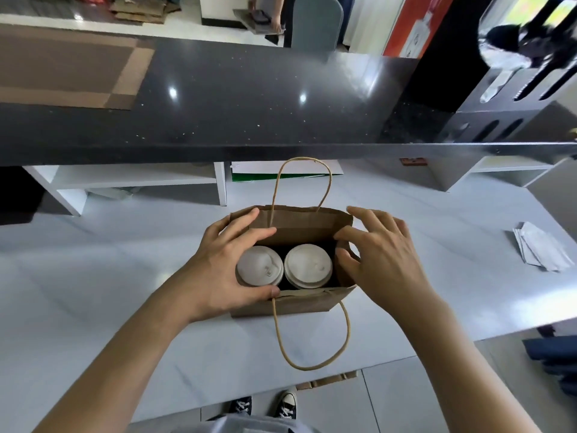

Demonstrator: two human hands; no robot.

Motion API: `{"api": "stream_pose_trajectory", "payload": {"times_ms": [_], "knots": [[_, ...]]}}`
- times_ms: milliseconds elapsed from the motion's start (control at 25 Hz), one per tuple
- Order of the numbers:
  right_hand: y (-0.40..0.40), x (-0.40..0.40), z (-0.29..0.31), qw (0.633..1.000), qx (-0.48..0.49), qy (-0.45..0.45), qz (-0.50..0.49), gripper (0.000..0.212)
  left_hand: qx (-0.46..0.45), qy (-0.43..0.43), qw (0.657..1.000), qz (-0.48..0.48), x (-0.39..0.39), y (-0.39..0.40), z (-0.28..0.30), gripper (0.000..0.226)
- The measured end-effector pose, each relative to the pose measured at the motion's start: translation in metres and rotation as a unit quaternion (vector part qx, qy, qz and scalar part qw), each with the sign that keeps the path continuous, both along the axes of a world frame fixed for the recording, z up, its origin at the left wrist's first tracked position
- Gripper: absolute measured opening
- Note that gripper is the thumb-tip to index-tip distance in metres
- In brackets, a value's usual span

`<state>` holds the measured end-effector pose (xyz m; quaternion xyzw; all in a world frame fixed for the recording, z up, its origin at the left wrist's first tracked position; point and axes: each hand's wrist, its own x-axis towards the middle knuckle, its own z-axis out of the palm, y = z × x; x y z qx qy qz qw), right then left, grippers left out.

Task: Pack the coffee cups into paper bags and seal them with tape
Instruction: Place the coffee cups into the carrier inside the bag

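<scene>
Far left, on the dark upper counter (249,98): a flattened sheet of brown cardboard (62,70), untouched.

White worktop (125,276), centre: one brown paper bag (299,303) stands upright with its mouth open. Far twine handle (301,182) stands up; near handle (312,335) hangs down over the front, toward the worktop edge.

Left hand (218,270) wraps the bag's left end. Fingers curl over the far-left rim, thumb lies along the near rim, so it grips the bag's side panel, with the left cup just beside the palm.

Inside the bag: two coffee cups side by side, both with white lids on. Left cup (259,266) and right cup (308,266) nearly touch; both sit well below the rim.

Right hand (381,254) is at the bag's right end, fingers spread and loosely bent. Thumb and forefinger reach in over the right side fold, touching or about to touch the paper; no firm pinch is visible, so I read it as unclenched and holding nothing.

Far right: a small stack of white folded paper items (543,248) on the worktop, well apart from the bag.

Progress, as a judgement: loading of this bag looks done. Left to do: bring the mouth together, fold it and tape it. No tape or dispenser that I can identify is in view, and no other bag or cups appear.
</scene>
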<state>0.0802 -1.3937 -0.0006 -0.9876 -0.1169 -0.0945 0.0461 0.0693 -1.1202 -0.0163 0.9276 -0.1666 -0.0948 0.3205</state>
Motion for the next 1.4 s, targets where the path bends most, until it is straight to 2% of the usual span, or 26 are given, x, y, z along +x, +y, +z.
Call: {"api": "stream_pose_trajectory", "payload": {"times_ms": [80, 240, 520, 800, 1400], "knots": [[-0.013, -0.016, -0.002, 0.995, 0.05, 0.029, -0.086, 0.017, -0.002, -0.001, 1.0, -0.023, 0.006, -0.006, -0.002, 0.093], [-0.03, -0.034, -0.002, 0.967, 0.166, 0.083, -0.174, 0.017, -0.005, 0.003, 0.998, -0.07, 0.013, -0.025, -0.004, 0.092], [-0.075, -0.064, 0.003, 0.94, 0.197, 0.085, -0.264, 0.027, 0.028, 0.013, 0.99, -0.139, 0.023, -0.082, -0.002, 0.095], [-0.157, -0.084, 0.002, 0.931, 0.205, 0.091, -0.288, 0.037, 0.04, -0.005, 0.985, -0.168, 0.013, -0.168, 0.005, 0.092], [-0.368, -0.089, -0.001, 0.941, 0.228, 0.097, -0.23, 0.037, 0.0, 0.006, 0.996, -0.094, -0.02, -0.364, -0.004, 0.093]]}}
